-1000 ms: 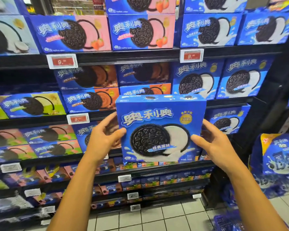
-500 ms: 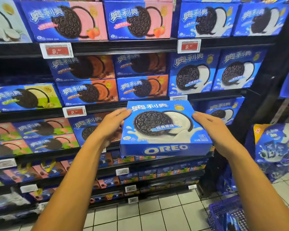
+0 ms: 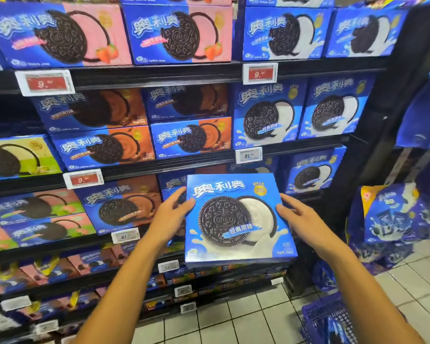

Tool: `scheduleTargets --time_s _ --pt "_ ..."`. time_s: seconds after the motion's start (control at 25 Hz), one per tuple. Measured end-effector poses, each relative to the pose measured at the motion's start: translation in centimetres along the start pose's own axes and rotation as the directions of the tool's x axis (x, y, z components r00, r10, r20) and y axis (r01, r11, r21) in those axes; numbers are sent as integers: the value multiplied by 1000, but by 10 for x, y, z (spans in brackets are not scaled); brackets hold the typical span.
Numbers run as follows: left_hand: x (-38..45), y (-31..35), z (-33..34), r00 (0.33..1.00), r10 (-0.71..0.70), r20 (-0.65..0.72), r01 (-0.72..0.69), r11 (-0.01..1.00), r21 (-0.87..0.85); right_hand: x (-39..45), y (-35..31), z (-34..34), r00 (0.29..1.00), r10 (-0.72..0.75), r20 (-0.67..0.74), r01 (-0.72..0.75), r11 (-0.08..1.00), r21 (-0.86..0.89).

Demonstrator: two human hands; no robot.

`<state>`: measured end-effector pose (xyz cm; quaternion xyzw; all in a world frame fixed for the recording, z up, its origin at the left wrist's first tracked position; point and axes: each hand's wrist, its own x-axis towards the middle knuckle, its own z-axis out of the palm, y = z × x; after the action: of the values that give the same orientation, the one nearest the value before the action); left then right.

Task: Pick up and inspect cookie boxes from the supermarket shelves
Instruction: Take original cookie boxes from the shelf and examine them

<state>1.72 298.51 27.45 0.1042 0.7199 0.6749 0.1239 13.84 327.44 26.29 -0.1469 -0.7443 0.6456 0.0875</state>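
Change since half a second ago: the box has tipped from lying nearly flat, its "OREO" edge panel toward me, to showing its front face again, with only a thin strip of the bottom edge visible.

Item: cookie box (image 3: pixel 238 219), blue, classic cream flavour. Held in the air in front of the lower shelves (image 3: pixel 159 73), clear of them, slightly right of centre. Printed face toward me, lettering upright, top edge leaning away toward the shelf. Face close to square; I cannot tell a long axis.

Left hand (image 3: pixel 170 214): grips the box's left edge, thumb on the front, fingers curled behind.

Right hand (image 3: pixel 301 219): grips the right edge, thumb on the front near the edge, fingers behind the box.

Surroundings: shelved boxes of the same brand, price tags (image 3: pixel 260 73) on the rails, blue basket (image 3: pixel 333 321) on the tiled floor at lower right.
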Motion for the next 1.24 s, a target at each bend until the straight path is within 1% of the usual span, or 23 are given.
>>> scheduleTargets --time_s 0.08,0.16,0.32,0.48,0.56,0.68,0.8,0.92,1.04,1.2,1.24 --pt "5 -23 21 998 -58 -8 58 997 50 8 26 -11 999 40 -11 -41 999 -27" --pt "13 -45 44 997 -80 -9 81 995 50 16 52 -21 997 69 -33 -71 996 -47" --pt "37 -78 101 989 -117 -89 121 992 41 45 88 -47 990 95 -106 -114 974 -194" --pt "69 -82 147 981 -130 -145 128 992 -25 88 98 -68 972 112 -207 -142 980 -138" --pt "87 -78 160 970 -127 -208 134 991 15 113 98 -75 970 120 -213 -145 983 -108" --pt "115 -72 176 952 -81 -296 149 965 215 150 98 -83 975 83 -208 -107 988 -108" --pt "134 -69 185 937 -2 -351 115 946 304 177 99 -83 969 15 -246 -51 989 -139" --pt "142 -65 193 893 69 -445 97 935 340 191 98 -78 957 -42 -287 -11 984 -180" --pt "145 -62 196 842 103 -530 121 921 371 200 95 -71 944 -44 -327 -23 980 -196" --pt "148 -52 195 807 125 -577 100 934 342 206 88 -64 944 -13 -330 -47 983 -176" --pt "149 -49 195 808 119 -577 100 938 333 208 86 -64 943 -3 -333 -57 984 -168"
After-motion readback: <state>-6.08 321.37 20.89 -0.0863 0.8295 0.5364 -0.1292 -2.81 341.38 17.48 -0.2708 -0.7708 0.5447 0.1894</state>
